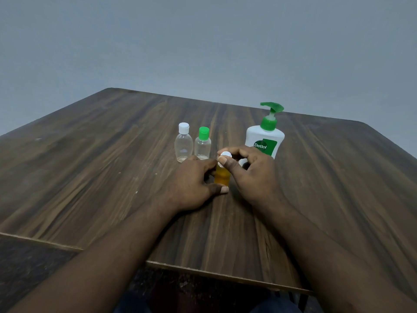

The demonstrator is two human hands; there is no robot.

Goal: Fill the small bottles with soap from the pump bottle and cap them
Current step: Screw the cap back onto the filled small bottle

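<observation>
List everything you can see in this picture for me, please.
pump bottle: one, white with green pump, far right on the table
white-capped bottle: one, clear, empty, behind the left hand
green-capped bottle: one, clear, empty, just right of the white-capped bottle
filled bottle: one, amber, between the hands
cap: one, white, atop the filled bottle
table: one, dark brown wood
left hand: grips the filled bottle
right hand: pinches the cap

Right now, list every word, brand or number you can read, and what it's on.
"Dettol": on the green label of the pump bottle.
Rest of that label: hidden or too small to read.
White-capped bottle, green-capped bottle, filled bottle: no text visible.
</observation>
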